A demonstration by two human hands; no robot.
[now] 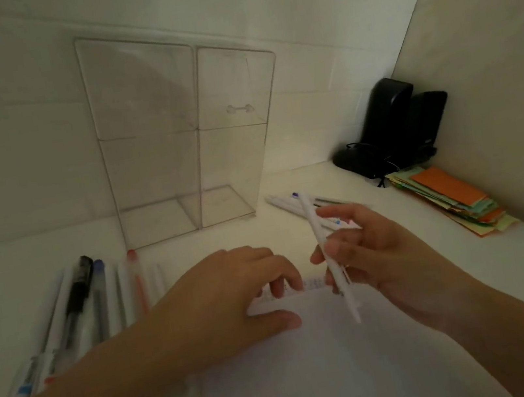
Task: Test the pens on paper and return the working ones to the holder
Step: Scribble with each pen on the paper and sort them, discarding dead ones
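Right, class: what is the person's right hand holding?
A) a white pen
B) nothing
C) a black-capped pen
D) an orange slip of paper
A: the right hand grips a white pen above the paper; the black-capped pen lies on the desk to the left.

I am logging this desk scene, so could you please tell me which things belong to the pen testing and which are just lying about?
Part of the job:
white pen in the right hand
paper under the left hand
clear holder
pens on the left
white pens behind

Lying about:
black speakers
stack of coloured paper slips
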